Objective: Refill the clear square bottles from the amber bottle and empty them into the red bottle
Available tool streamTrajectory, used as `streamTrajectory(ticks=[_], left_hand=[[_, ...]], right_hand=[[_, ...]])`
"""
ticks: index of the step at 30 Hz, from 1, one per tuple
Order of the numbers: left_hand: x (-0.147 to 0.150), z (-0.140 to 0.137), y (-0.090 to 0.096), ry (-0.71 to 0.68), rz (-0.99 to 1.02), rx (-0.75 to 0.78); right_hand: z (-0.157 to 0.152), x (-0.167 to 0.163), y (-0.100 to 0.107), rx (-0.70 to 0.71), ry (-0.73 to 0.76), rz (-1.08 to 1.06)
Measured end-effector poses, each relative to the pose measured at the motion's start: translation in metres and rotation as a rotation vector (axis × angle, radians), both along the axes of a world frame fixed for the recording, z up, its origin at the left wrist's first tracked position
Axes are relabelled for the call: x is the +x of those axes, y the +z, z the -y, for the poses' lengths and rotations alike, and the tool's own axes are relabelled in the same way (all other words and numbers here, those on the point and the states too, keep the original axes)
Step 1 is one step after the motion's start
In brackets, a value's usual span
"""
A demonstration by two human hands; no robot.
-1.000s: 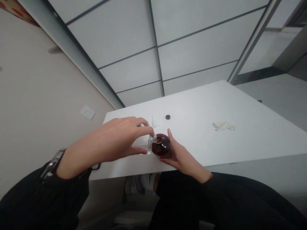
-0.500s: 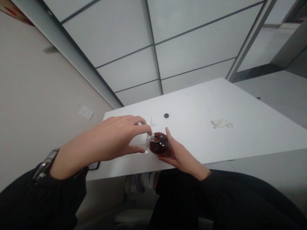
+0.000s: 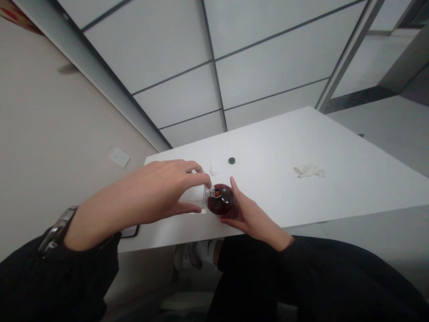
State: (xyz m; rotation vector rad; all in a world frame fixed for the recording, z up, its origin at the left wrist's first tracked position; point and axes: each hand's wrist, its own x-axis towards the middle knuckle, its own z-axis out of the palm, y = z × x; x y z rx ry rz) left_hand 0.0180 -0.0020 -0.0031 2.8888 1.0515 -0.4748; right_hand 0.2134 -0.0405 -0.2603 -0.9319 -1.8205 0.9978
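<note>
A bottle of dark reddish-brown liquid (image 3: 221, 205) is tipped toward my left hand, and its neck meets the rim of a clear container (image 3: 205, 197). My right hand (image 3: 250, 218) is wrapped round the bottle's right side, thumb up along its far side. From the left, my left hand (image 3: 176, 190) grips the clear container between curved fingers and thumb. Much of that container is hidden, so how full it is does not show. Just beyond the hands lie a small black cap (image 3: 232, 160) and a small white piece with a thin pointed tip (image 3: 213, 169).
The white table (image 3: 275, 147) carries a crumpled whitish cloth or glove (image 3: 310, 171) to the right. A phone-like object (image 3: 130, 231) is partly covered by my left sleeve. White panelled doors (image 3: 177, 53) rise behind the table, and a wall with a socket (image 3: 119, 157) is at left.
The view has shifted very slightly. Both hands keep their hold, and the bottle stays tipped against the clear container.
</note>
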Motion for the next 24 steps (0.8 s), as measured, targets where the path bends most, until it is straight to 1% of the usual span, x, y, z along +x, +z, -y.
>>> streamTrajectory(ticks=[5,11,19,24], left_hand=[[-0.0028,-0.0004,-0.0004,-0.021,0.024,-0.001],[-0.0057,-0.0013,-0.0021,-0.043,0.05,0.014],[-0.0054,-0.0019,-0.0024,-0.052,0.017,0.029],[-0.009,-0.0028,-0.0039,-0.073,0.07,0.025]], right_hand=[[0.0,0.0007,0.0017,0.004,0.014,0.005],[0.0003,0.0002,0.0004,0.016,-0.002,0.003],[-0.0002,-0.0007,-0.0014,0.023,-0.002,-0.004],[-0.0001,-0.0002,0.0005,0.009,0.005,0.008]])
